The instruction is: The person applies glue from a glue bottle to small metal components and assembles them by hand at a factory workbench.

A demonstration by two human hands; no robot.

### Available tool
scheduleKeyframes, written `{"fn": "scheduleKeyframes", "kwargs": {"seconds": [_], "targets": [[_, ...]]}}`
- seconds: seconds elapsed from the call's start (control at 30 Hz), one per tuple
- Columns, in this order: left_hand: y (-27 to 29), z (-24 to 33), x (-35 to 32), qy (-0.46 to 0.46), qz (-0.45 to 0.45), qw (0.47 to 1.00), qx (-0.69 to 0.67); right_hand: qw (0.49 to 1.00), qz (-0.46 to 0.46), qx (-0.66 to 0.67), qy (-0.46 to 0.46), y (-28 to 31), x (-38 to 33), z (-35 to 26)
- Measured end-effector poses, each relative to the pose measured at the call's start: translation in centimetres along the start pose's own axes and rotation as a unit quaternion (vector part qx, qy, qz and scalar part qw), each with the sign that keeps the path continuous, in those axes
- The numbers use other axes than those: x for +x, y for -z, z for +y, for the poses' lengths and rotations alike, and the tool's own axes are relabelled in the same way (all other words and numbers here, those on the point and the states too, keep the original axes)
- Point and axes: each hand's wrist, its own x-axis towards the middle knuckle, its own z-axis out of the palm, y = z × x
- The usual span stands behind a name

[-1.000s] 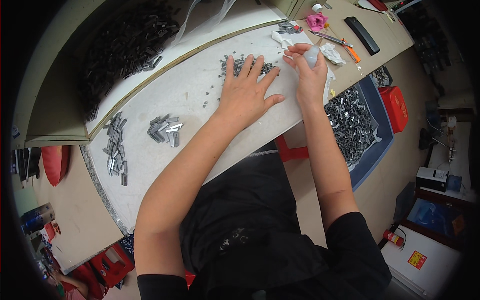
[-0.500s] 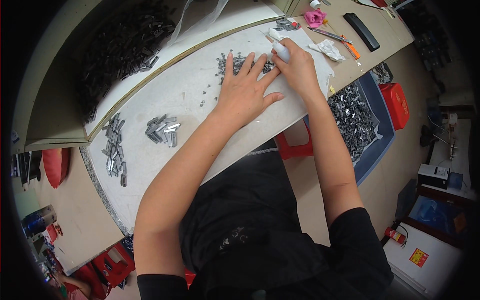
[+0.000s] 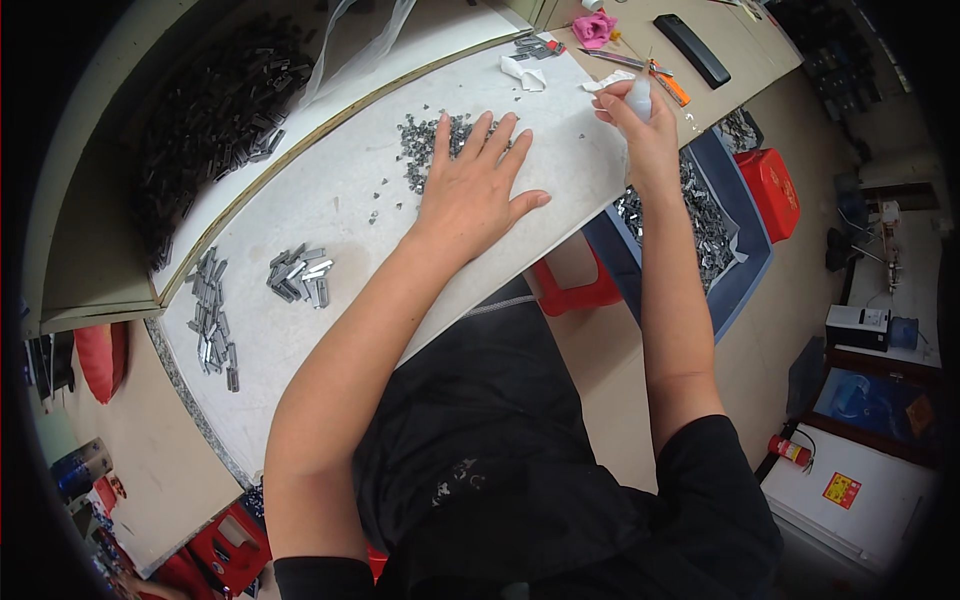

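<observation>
My left hand (image 3: 473,190) lies flat with its fingers spread, the fingertips over a scatter of small grey metal parts (image 3: 413,150) on the white work surface (image 3: 385,255). Some of those parts are hidden under the fingers. Off to the right, my right hand (image 3: 650,140) is closed around a small white squeeze bottle (image 3: 641,97) with a thin needle tip pointing up and away. It is raised near the right end of the white surface. A crumpled white tissue (image 3: 608,81) shows just beyond its fingers.
At left lie two groups of metal clips, a small heap (image 3: 300,274) and a longer row (image 3: 212,318). Dark pieces (image 3: 235,110) fill the shelf behind. An orange utility knife (image 3: 668,86), a black case (image 3: 692,50) and a pink cloth (image 3: 594,30) lie far right. A blue bin (image 3: 757,265) stands below.
My right hand has moved right, away from the small parts and my left hand, still gripping the bottle. My left hand stays spread over the parts. The whole view has shifted slightly.
</observation>
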Motion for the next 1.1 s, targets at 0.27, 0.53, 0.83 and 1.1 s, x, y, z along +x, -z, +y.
{"fn": "scheduleKeyframes", "kwargs": {"seconds": [0.27, 0.53, 0.83, 1.1], "targets": [[1.2, -1.1, -2.3, 0.016, -0.001, 0.999, 0.034, 0.998, -0.054, -0.013, 0.013, -4.6, -2.7, 0.9], [1.3, -0.7, -0.9, 0.039, 0.013, 0.998, 0.045, 0.989, -0.129, -0.037, 0.063, -6.1, -1.4, 1.4], [0.2, -1.9, -0.9, 0.023, 0.017, 0.998, 0.061, 0.973, -0.221, -0.019, 0.069, -5.0, -0.3, 1.0], [1.5, -2.5, -2.5, 0.062, 0.011, 0.997, 0.052, 0.967, -0.252, 0.026, 0.007, -5.7, -2.8, 0.2]]}}
